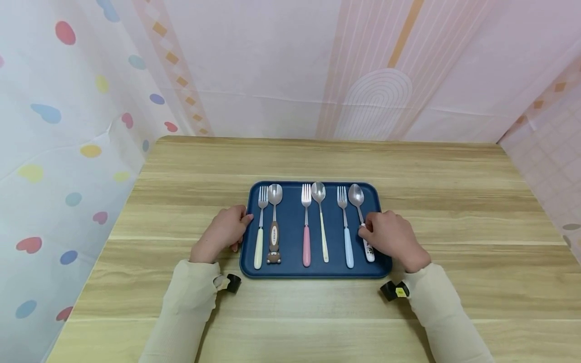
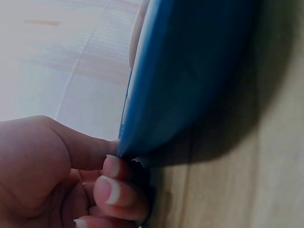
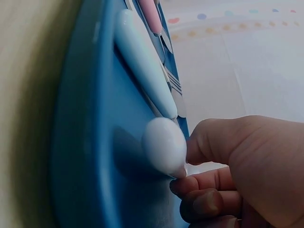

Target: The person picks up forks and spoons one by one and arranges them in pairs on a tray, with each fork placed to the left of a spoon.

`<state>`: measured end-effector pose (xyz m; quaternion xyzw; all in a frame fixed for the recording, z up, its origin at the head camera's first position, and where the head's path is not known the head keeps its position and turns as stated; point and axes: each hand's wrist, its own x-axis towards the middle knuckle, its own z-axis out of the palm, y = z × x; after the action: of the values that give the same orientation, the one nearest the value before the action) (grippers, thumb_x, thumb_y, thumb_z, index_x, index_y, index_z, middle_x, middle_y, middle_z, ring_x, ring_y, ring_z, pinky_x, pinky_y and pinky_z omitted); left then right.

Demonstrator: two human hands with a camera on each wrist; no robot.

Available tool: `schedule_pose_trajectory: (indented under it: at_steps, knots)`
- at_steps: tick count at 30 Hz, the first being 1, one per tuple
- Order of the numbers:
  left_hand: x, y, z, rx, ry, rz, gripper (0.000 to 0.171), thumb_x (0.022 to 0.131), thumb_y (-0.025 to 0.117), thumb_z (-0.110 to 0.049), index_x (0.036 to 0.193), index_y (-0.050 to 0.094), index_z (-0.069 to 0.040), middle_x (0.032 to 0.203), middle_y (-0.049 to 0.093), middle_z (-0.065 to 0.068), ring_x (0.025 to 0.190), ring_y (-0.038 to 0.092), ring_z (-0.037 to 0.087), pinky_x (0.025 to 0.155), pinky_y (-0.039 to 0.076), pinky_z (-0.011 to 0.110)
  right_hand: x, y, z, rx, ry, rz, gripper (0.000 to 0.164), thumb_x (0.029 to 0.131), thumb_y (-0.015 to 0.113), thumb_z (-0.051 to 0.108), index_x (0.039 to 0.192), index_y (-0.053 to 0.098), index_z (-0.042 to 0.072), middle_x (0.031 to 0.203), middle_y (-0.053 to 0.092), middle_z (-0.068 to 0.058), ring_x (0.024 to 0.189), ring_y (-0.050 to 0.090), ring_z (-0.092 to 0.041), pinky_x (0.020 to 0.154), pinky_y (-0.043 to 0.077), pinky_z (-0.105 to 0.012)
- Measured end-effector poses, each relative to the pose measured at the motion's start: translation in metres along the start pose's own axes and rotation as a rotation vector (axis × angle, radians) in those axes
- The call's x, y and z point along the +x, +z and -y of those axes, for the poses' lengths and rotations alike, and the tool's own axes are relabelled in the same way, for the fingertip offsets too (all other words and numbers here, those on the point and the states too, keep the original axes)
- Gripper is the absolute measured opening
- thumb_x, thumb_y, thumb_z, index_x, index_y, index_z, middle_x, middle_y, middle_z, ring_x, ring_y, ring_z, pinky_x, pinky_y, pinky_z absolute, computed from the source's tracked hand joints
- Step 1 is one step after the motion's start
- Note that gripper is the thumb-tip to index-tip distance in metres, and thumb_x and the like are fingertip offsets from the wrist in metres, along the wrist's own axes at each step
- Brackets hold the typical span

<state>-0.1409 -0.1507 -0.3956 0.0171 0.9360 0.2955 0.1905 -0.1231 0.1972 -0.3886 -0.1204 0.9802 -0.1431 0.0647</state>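
A dark blue tray (image 1: 290,227) lies on the wooden table, bearing three forks and three spoons in pairs. My left hand (image 1: 225,227) pinches the tray's left rim, thumb on top and fingertips below in the left wrist view. At the right side, my right hand (image 1: 392,234) pinches the white handle of a spoon (image 3: 164,147) between thumb and fingers; its bowl points to the back. Beside that spoon is a fork with a light blue handle (image 1: 348,247). Nearest the left hand lies a fork with a cream handle (image 1: 258,247), then a spoon with a brown bear handle (image 1: 274,237).
Mid-tray are a pink-handled fork (image 1: 306,247) and a spoon with a slim pale handle (image 1: 318,191). Wooden tabletop (image 1: 317,317) surrounds the tray. Behind the table hangs a pale patterned curtain (image 1: 272,65), with a dotted one (image 1: 72,151) at the left.
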Motion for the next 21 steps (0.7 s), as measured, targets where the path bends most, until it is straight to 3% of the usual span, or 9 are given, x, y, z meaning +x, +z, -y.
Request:
schedule_pose_trajectory:
  at_steps: [21]
  knots:
    - [-0.0001,0.0005,0.0012,-0.002,0.007,-0.007,0.025,0.099,0.041,-0.022,0.084,0.049,-0.004,0.056,0.051,0.009,0.039,0.052,0.021,0.039,0.041,0.029,0.0001,0.0041,0.0018,-0.014,-0.01,0.015,0.026,0.087,0.057,0.026,0.065,0.053,0.013,0.053,0.048,0.001,0.047,0.045,-0.013,0.042,0.035,-0.027]
